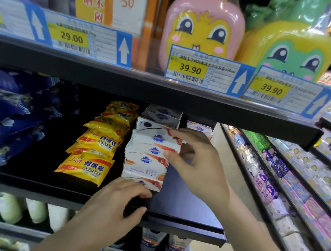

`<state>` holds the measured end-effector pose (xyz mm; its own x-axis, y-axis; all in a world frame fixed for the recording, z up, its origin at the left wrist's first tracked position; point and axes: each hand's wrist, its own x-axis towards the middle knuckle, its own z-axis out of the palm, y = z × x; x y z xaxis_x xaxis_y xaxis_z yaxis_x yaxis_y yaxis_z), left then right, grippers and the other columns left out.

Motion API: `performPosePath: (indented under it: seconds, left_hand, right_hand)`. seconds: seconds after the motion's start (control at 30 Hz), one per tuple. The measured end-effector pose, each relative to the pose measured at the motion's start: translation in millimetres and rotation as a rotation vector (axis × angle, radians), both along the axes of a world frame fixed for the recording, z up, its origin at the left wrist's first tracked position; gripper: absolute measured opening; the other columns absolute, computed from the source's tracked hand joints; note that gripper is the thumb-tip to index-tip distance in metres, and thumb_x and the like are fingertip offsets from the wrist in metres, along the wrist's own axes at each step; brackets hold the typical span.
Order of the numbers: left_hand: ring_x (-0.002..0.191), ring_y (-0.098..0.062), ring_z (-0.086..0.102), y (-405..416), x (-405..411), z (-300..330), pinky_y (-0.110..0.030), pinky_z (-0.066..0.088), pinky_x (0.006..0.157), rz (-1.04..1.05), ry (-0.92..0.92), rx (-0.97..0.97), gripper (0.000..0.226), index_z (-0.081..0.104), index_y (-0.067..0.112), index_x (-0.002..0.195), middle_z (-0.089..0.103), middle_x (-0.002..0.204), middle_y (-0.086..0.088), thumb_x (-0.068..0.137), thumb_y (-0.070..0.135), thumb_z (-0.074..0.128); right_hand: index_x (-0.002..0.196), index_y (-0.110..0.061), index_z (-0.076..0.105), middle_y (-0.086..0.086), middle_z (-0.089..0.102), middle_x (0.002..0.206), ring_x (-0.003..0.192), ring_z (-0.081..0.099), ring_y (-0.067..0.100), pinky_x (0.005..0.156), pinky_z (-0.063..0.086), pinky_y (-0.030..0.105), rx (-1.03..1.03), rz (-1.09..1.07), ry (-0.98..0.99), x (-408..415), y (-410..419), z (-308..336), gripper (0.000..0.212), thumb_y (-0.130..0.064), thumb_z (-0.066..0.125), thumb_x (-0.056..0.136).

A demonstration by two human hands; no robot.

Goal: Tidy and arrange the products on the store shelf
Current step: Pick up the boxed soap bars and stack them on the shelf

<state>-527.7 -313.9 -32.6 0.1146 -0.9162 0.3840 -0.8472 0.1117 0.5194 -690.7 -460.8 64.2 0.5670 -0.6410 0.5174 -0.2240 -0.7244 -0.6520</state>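
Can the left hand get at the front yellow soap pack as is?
Probably yes. The left hand rests at the shelf edge by the white boxes; the yellow soap pack lies just to its left, nothing between.

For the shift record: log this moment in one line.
right hand grips soap box | left hand touches front box | yellow soap packs beside row

We reach forward with both forearms bare, rising from the bottom edge. Our left hand (115, 199) lies low, palm down, fingers loosely curled forward with the fingertips (143, 193) pressing at the front and the thumb stretched out to the right beneath them. Our right hand (195, 165) sits higher, wrist angled up, its fingers curved leftward and thumb set below them in a pinching pose.
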Motion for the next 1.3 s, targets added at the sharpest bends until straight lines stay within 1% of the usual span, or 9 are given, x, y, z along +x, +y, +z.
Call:
performPosePath:
  seconds: [0.13, 0.23, 0.33, 0.4, 0.57, 0.7, 0.87, 1.0, 1.3]
  left_hand:
    - [0.124, 0.015, 0.040, -10, 5, -5, -0.009, 0.038, 0.097, -0.022, -0.016, -0.004, 0.027, 0.067, 0.045, 0.113, 0.057, 0.114, 0.037, 0.089, 0.056, 0.072]
    - [0.125, 0.017, 0.039, -15, 11, -8, -0.004, 0.036, 0.091, -0.001, -0.015, 0.001, 0.030, 0.069, 0.044, 0.111, 0.055, 0.112, 0.040, 0.086, 0.060, 0.070]
    - [0.126, 0.017, 0.040, -16, 13, -11, -0.002, 0.036, 0.088, 0.019, 0.003, -0.004, 0.031, 0.068, 0.046, 0.109, 0.054, 0.114, 0.043, 0.085, 0.066, 0.062]
    - [0.127, 0.016, 0.041, -17, 14, -13, -0.003, 0.037, 0.088, 0.024, -0.002, -0.009, 0.033, 0.067, 0.047, 0.109, 0.051, 0.119, 0.044, 0.085, 0.068, 0.058]
    - [0.124, 0.016, 0.042, -16, 13, -15, -0.007, 0.040, 0.088, 0.041, -0.017, -0.019, 0.046, 0.069, 0.044, 0.106, 0.055, 0.110, 0.040, 0.083, 0.078, 0.047]
    - [0.122, 0.015, 0.044, -16, 12, -14, -0.008, 0.041, 0.087, 0.063, 0.011, -0.032, 0.045, 0.070, 0.045, 0.102, 0.058, 0.108, 0.037, 0.080, 0.079, 0.050]
    - [0.121, 0.018, 0.044, -17, 10, -12, -0.005, 0.038, 0.083, 0.077, 0.023, -0.039, 0.041, 0.071, 0.045, 0.099, 0.059, 0.107, 0.039, 0.077, 0.076, 0.055]
    - [0.120, 0.015, 0.046, -17, 9, -11, -0.008, 0.040, 0.084, 0.074, 0.025, -0.036, 0.040, 0.070, 0.044, 0.098, 0.060, 0.106, 0.038, 0.077, 0.076, 0.056]
    - [0.121, 0.011, 0.048, -17, 11, -14, -0.010, 0.040, 0.088, 0.072, 0.044, -0.020, 0.040, 0.066, 0.046, 0.101, 0.060, 0.112, 0.038, 0.080, 0.078, 0.053]
  right_hand:
    - [0.129, -0.031, 0.068, -0.012, 0.052, 0.134, 0.105, 0.069, 0.009, 0.086, 0.059, 0.022, 0.046, -0.040, -0.082, 9, 2, -9, 0.041, -0.028, 0.079, 0.090]
    - [0.124, -0.042, 0.062, -0.014, 0.059, 0.125, 0.096, 0.069, 0.004, 0.074, 0.056, 0.014, 0.070, -0.076, -0.156, 3, -1, -10, 0.039, -0.050, 0.073, 0.087]
    - [0.117, -0.037, 0.065, -0.025, 0.061, 0.110, 0.091, 0.065, -0.006, 0.063, 0.046, 0.007, 0.136, -0.212, -0.225, -12, -26, -11, 0.023, -0.039, 0.068, 0.094]
    - [0.122, -0.031, 0.064, -0.025, 0.056, 0.110, 0.094, 0.063, -0.004, 0.071, 0.044, 0.008, 0.134, -0.310, -0.067, -21, -54, -14, 0.027, -0.027, 0.069, 0.096]
    - [0.155, -0.018, 0.035, 0.012, 0.037, 0.153, 0.135, 0.044, 0.031, 0.108, 0.039, 0.037, -0.036, -0.393, 0.710, -17, -129, -8, 0.077, -0.033, 0.074, 0.090]
    - [0.156, -0.019, 0.034, 0.018, 0.041, 0.154, 0.140, 0.043, 0.035, 0.109, 0.040, 0.036, -0.096, -0.357, 0.862, 1, -161, -4, 0.072, -0.032, 0.068, 0.093]
    - [0.132, -0.017, 0.058, 0.013, 0.059, 0.135, 0.124, 0.057, 0.034, 0.099, 0.049, 0.036, -0.144, -0.379, 0.858, 13, -174, -6, 0.040, -0.030, 0.067, 0.096]
    - [0.126, -0.014, 0.059, 0.012, 0.062, 0.126, 0.110, 0.062, 0.030, 0.091, 0.052, 0.036, -0.092, -0.418, 0.847, 13, -183, -7, 0.035, -0.030, 0.068, 0.097]
    - [0.147, -0.023, 0.042, 0.009, 0.036, 0.138, 0.120, 0.050, 0.029, 0.082, 0.036, 0.027, 0.086, -0.408, 0.489, -5, -166, -16, 0.074, -0.023, 0.082, 0.084]
